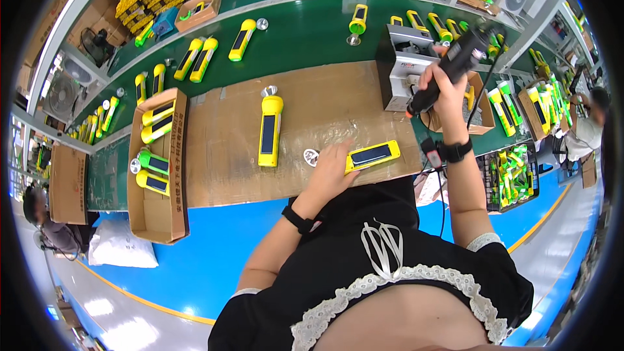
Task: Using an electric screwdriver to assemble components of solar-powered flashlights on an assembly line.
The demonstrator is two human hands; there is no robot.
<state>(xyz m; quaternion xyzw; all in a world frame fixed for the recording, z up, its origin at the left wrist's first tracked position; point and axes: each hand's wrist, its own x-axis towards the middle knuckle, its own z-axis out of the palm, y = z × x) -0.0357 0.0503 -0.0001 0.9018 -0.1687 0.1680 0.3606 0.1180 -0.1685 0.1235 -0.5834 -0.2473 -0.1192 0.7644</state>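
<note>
Reflector (pixel 311 156), silvery, lies mid-frame just left of the left hand (pixel 330 170), which grips the left end of a yellow flashlight (pixel 376 155); up and right of that, the right hand (pixel 450 96) clasps a black power screwdriver (pixel 463 50).

The torch casing (pixel 394 149) looks like smooth plastic, its dark panel (pixel 372 155) glossy; the power screwdriver (pixel 464 49) is matt black plastic. The cardboard sheet (pixel 224 136) has a patchy sheen, the green surface (pixel 305 36) a smooth gloss.

Yellow solar torch body (pixel 373 155) face-up on cardboard (pixel 227 123); black power screwdriver (pixel 463 49) raised, tilted.
</note>
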